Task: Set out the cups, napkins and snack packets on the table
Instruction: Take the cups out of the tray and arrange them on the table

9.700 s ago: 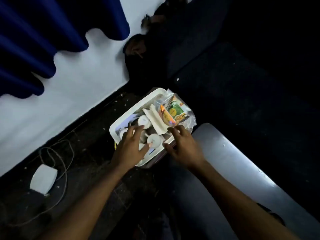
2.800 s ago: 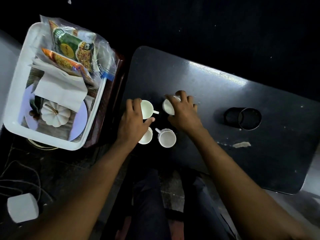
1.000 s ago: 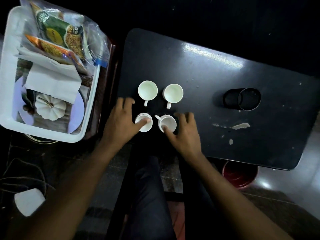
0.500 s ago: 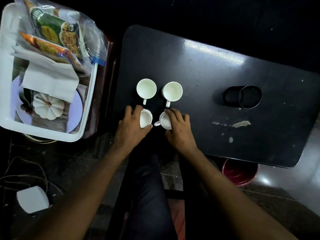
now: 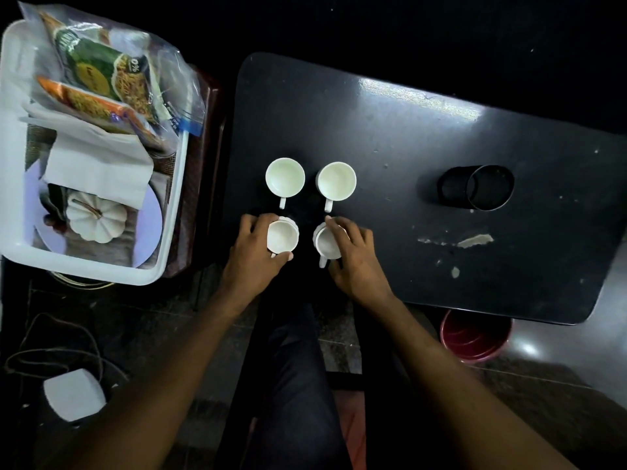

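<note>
While our left hand curls around the near-left cup, fingers on its far rim and thumb against its near side, our right hand closes over the near-right cup, fingers draped across its rim and thumb by the handle. Both cups are small, white and round; the left one sits mouth up, while the right one leans a little toward the left, and its handle points back toward us. Just beyond them stand the far-left cup and the far-right cup, upright, apart from each other, their handles also pointing toward us, so the four make a square near the left end of the black table. Farther right on the table a dark mesh holder lies on its side, its long axis running left to right, mouth to the right. Left of the table, in the white tub, we see folded white napkins beneath the green and orange snack packets in a clear bag, with a small white pumpkin nearest us.
</note>
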